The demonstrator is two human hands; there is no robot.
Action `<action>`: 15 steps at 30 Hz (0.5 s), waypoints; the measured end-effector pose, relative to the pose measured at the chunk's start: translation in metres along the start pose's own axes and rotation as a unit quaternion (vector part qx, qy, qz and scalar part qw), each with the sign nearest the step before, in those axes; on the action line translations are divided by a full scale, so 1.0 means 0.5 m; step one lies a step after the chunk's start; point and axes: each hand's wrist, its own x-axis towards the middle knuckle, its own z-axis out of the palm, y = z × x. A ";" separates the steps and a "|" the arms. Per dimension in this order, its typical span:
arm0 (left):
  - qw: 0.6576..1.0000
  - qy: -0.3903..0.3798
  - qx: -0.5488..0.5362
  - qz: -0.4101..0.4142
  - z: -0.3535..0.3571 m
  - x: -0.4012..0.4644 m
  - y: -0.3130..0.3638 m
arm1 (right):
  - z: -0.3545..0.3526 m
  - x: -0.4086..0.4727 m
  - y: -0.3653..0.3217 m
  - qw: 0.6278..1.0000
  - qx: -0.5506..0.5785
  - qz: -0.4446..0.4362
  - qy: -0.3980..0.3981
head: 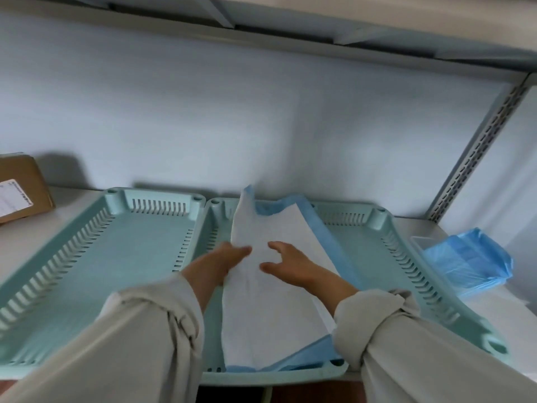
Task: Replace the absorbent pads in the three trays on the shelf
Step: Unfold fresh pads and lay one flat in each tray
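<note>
Three pale green trays stand side by side on the shelf [491,309]: the left tray [116,257] and the right tray [377,257] show bare floors, while the middle tray [215,330] holds an absorbent pad [270,315], white face up with a blue backing showing along its right edge and near corner. The pad is only partly unfolded; its far end rises in a fold against the back rim, probably because the sheet is wider than the tray and must be spread and tucked to lie flat. The left hand [218,263] rests at the pad's left edge with its fingers extended toward the white surface; whether the thumb pinches the edge cannot be told. The right hand [287,266] hovers on or just above the pad, fingers spread and slightly bent, grasping nothing. A pack of blue pads [470,263] lies to the right of the trays, near at hand as the likely supply. A cardboard box [23,187] sits at the shelf's far left.
</note>
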 end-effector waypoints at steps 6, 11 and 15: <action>0.997 0.060 0.021 -0.044 0.036 0.024 -0.123 | -0.037 -0.019 0.138 0.955 -0.063 0.255 0.139; 0.997 0.080 0.008 -0.007 0.045 0.017 -0.121 | -0.054 -0.049 0.192 0.948 0.057 0.257 0.181; 0.985 0.129 -0.097 0.052 0.054 -0.010 -0.101 | -0.066 -0.065 0.202 0.948 0.092 0.229 0.199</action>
